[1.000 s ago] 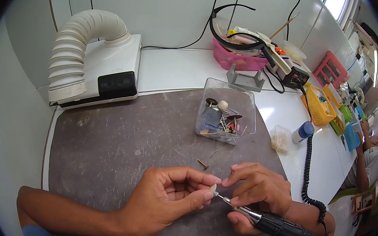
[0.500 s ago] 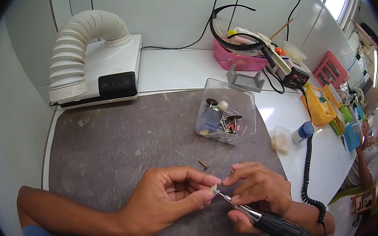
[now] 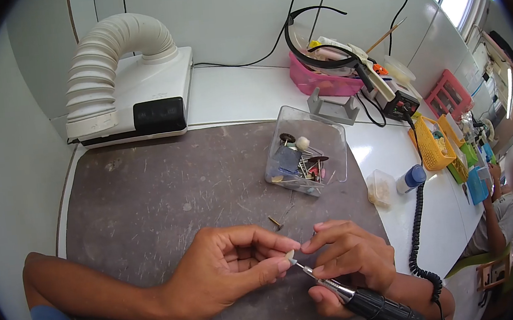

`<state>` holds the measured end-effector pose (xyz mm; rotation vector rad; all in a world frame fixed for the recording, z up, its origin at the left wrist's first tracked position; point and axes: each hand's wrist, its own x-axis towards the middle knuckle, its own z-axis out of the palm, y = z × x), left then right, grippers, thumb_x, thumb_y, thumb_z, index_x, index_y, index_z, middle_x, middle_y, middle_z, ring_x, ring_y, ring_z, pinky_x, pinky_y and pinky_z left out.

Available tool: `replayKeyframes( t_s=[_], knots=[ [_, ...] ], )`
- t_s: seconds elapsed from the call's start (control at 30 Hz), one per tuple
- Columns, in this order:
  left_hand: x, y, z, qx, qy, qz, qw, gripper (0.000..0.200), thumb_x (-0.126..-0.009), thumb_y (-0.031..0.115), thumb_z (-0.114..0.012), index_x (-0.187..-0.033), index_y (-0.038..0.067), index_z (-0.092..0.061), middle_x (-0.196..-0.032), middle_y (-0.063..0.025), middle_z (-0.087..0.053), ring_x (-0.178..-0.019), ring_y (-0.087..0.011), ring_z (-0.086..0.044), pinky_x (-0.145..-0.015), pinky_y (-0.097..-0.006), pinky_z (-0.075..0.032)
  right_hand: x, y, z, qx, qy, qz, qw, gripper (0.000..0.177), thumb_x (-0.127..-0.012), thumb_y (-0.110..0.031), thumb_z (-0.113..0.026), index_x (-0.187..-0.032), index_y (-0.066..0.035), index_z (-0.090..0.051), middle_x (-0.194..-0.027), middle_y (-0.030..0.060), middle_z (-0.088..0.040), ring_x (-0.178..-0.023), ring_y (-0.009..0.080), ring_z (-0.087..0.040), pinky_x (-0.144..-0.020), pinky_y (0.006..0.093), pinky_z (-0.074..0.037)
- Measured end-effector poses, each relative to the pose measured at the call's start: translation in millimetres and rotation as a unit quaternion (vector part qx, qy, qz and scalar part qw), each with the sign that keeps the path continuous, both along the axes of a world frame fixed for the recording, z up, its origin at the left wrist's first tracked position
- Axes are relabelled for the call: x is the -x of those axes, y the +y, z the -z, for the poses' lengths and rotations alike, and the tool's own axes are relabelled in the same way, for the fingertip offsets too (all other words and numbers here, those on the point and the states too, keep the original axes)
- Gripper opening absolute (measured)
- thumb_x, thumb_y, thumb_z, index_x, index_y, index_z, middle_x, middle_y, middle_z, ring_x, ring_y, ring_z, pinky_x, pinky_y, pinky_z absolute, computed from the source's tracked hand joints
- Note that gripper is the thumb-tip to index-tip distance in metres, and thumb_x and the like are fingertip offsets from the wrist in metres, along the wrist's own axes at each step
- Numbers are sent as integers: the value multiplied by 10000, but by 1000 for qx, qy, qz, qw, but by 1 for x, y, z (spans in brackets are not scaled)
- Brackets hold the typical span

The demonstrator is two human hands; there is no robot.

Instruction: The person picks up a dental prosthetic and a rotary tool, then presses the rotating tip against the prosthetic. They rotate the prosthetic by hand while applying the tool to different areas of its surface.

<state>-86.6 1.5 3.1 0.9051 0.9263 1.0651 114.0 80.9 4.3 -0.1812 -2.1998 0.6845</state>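
My left hand (image 3: 230,273) is closed, with thumb and fingertips pinching a small cream-coloured piece that looks like a dental crown (image 3: 290,255). A rotary handpiece (image 3: 369,303) with a metal nose and black body lies in my right hand (image 3: 355,255), whose fingers close round its front. Its thin bit, with a pale tip, meets the cream piece or sits right against it; the exact contact is too small to make out. Just beyond the hands, a small brass-coloured bit (image 3: 275,222) lies on the dark mat (image 3: 167,199).
A clear box (image 3: 273,158) of rotary bits and discs stands on the mat. Behind are a white extractor with hose (image 3: 121,68) and a pink basket (image 3: 323,84). To the right are a small tub (image 3: 381,188), a blue-capped bottle (image 3: 411,179), the coiled cord (image 3: 418,249) and a person (image 3: 500,223).
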Motion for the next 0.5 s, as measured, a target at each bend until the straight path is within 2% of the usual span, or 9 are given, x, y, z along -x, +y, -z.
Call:
replayKeyframes(
  t_s=[0.1, 0.5],
  knots=[
    [-1, 0, 0, -1, 0, -2, 1000, 230, -866, 22, -630, -1086, -40, -608, -963, -94, -649, -844, -88, -612, -778, -221, -511, 0, -1, -1, 11, 6, 25, 1000, 230, -605, -47, -774, -776, -42, -620, -718, 66, -643, -811, 255, -674, -790, 419, -538],
    [0, -1, 0, -7, 2, -2, 1000, 228, -866, 24, -632, -1083, -39, -608, -949, -85, -646, -849, -85, -610, -781, -215, -508, 0, -2, -2, 0, -7, 9, 1000, 225, -609, -56, -777, -771, -46, -621, -718, 62, -650, -812, 254, -676, -805, 426, -529]
  ],
)
